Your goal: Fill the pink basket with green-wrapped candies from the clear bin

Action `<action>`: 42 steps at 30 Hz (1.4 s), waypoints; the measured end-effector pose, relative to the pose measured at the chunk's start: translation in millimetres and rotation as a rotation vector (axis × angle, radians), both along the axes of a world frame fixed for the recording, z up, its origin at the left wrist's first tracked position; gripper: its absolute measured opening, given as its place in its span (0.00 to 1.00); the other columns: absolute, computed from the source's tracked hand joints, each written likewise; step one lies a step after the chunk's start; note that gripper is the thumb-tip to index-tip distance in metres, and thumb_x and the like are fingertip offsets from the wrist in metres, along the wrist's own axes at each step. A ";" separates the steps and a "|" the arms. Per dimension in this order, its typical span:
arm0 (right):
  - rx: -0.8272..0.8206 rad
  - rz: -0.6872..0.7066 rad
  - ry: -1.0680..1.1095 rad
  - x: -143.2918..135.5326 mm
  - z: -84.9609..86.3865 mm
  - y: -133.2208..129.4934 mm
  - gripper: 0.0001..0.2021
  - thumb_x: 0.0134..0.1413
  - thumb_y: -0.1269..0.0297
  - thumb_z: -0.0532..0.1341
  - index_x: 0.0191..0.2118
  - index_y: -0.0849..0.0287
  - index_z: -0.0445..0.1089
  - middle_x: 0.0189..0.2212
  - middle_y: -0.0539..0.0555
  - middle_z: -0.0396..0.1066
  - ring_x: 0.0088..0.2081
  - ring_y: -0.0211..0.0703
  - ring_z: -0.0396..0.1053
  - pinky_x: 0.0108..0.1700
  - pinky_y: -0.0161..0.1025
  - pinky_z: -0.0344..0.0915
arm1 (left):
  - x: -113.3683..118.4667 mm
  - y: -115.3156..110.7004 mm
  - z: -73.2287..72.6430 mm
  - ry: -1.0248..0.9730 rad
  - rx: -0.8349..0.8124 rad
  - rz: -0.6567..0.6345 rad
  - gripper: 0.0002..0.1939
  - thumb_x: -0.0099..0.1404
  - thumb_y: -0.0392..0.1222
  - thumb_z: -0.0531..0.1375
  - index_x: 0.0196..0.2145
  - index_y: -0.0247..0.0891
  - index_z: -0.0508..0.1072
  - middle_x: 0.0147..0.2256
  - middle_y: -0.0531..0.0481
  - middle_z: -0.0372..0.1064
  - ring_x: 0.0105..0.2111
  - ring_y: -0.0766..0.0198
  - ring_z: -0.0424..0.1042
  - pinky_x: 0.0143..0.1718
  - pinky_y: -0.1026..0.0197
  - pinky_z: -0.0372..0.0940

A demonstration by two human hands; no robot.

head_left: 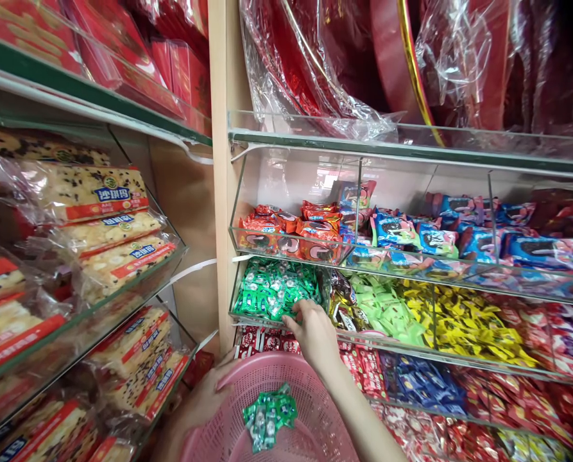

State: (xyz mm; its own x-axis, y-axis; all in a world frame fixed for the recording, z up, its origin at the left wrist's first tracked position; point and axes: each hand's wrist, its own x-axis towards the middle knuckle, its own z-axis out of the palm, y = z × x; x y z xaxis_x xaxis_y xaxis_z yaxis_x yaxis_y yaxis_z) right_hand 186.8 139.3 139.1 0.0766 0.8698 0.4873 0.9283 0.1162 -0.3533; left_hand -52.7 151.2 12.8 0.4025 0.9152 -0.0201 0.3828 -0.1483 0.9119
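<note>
My left hand point(209, 391) grips the left rim of a pink perforated plastic basket point(315, 398). A small pile of green-wrapped candies point(269, 417) lies at the bottom of this basket. Above its far rim, my right hand point(312, 330) reaches to the front edge of a clear bin full of green-wrapped candies point(276, 289). The fingers of that hand are curled with the thumb close to them at the candies' edge. Whatever sits between the fingertips is too small or hidden to make out.
Right of the green bin are dark-wrapped sweets point(346, 308), light green candies point(382, 305) and yellow candies point(464, 321). Orange-red snack packs point(290, 228) fill the bin above. A wooden upright point(221, 192) divides these shelves from packaged pastries point(98, 192) on the left.
</note>
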 end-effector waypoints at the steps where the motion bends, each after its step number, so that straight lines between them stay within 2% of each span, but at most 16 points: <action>1: -0.029 -0.011 -0.008 -0.1 1.5 0.9 0.06 0.54 0.60 0.59 0.34 0.57 0.66 0.32 0.52 0.69 0.34 0.40 0.66 0.31 0.33 0.54 | 0.1 -0.3 0.6 0.005 -0.002 0.001 0.29 0.54 0.32 0.57 0.55 0.42 0.65 0.63 0.51 0.48 0.64 0.55 0.43 0.64 0.50 0.36; 9: -0.136 -0.060 -0.141 -0.2 6.9 3.0 0.04 0.55 0.64 0.58 0.33 0.56 0.68 0.33 0.52 0.70 0.33 0.39 0.68 0.29 0.33 0.50 | 0.3 -0.5 1.1 -0.026 -0.015 0.011 0.29 0.54 0.33 0.57 0.55 0.45 0.66 0.63 0.54 0.51 0.64 0.57 0.43 0.65 0.53 0.36; 13: -0.096 -0.082 -0.211 1.9 6.7 5.3 0.10 0.59 0.69 0.51 0.30 0.58 0.68 0.30 0.53 0.70 0.33 0.39 0.67 0.30 0.34 0.50 | 0.6 -0.6 1.6 -0.026 -0.006 0.009 0.29 0.53 0.33 0.58 0.54 0.44 0.66 0.63 0.52 0.50 0.64 0.55 0.44 0.64 0.50 0.37; 16: -0.007 -0.082 -0.148 4.1 8.0 4.9 0.12 0.62 0.68 0.48 0.32 0.58 0.66 0.30 0.53 0.69 0.33 0.40 0.66 0.32 0.34 0.52 | -0.2 0.3 -0.6 -0.030 0.006 0.003 0.28 0.54 0.33 0.58 0.54 0.45 0.67 0.63 0.52 0.49 0.64 0.55 0.43 0.64 0.51 0.37; 21: 0.172 0.026 0.132 7.0 9.9 1.1 0.14 0.63 0.62 0.46 0.34 0.59 0.66 0.31 0.55 0.68 0.34 0.42 0.65 0.36 0.35 0.56 | -1.2 0.8 -3.6 -0.008 0.026 -0.003 0.29 0.55 0.32 0.57 0.55 0.45 0.66 0.63 0.51 0.48 0.64 0.55 0.43 0.64 0.50 0.38; 24: 0.216 0.165 0.519 8.3 8.3 -3.7 0.14 0.61 0.56 0.49 0.34 0.59 0.66 0.29 0.53 0.69 0.31 0.40 0.65 0.34 0.35 0.59 | -0.6 -0.4 -2.8 0.011 0.038 0.011 0.28 0.54 0.32 0.57 0.55 0.43 0.66 0.63 0.50 0.49 0.64 0.55 0.44 0.64 0.51 0.40; 26: 0.158 0.284 0.787 8.4 4.6 -8.9 0.15 0.58 0.53 0.52 0.33 0.59 0.66 0.27 0.52 0.69 0.29 0.40 0.65 0.32 0.35 0.61 | -0.7 -0.9 -2.1 0.034 0.050 0.033 0.28 0.54 0.32 0.56 0.54 0.42 0.67 0.62 0.49 0.52 0.63 0.54 0.48 0.64 0.51 0.42; 28: 0.063 0.380 0.937 7.4 -2.7 -14.6 0.16 0.56 0.51 0.54 0.33 0.60 0.66 0.26 0.52 0.69 0.29 0.39 0.65 0.31 0.35 0.62 | -1.8 -0.7 -2.1 0.069 0.079 0.058 0.27 0.55 0.34 0.57 0.54 0.40 0.67 0.60 0.48 0.57 0.61 0.53 0.54 0.63 0.51 0.45; 31: -0.064 0.437 0.963 3.9 -22.3 -20.5 0.17 0.55 0.49 0.55 0.31 0.60 0.66 0.26 0.52 0.69 0.29 0.39 0.65 0.31 0.35 0.61 | -4.6 0.7 -2.6 0.140 0.174 0.093 0.26 0.55 0.38 0.58 0.53 0.41 0.69 0.57 0.47 0.63 0.58 0.50 0.59 0.61 0.51 0.50; 36: -0.224 0.416 0.941 -1.1 -69.5 -15.1 0.18 0.54 0.48 0.54 0.30 0.60 0.65 0.24 0.53 0.69 0.26 0.39 0.63 0.29 0.35 0.59 | -7.6 0.4 -1.3 0.265 0.295 0.082 0.25 0.57 0.39 0.56 0.55 0.43 0.66 0.57 0.48 0.63 0.57 0.50 0.60 0.59 0.49 0.54; 42: -0.346 0.336 0.843 -3.0 -123.9 -1.0 0.16 0.53 0.51 0.53 0.24 0.59 0.61 0.18 0.50 0.64 0.21 0.37 0.58 0.25 0.34 0.54 | -7.7 -4.1 3.9 0.273 0.367 0.038 0.25 0.59 0.37 0.53 0.56 0.40 0.65 0.58 0.45 0.60 0.58 0.53 0.59 0.59 0.50 0.55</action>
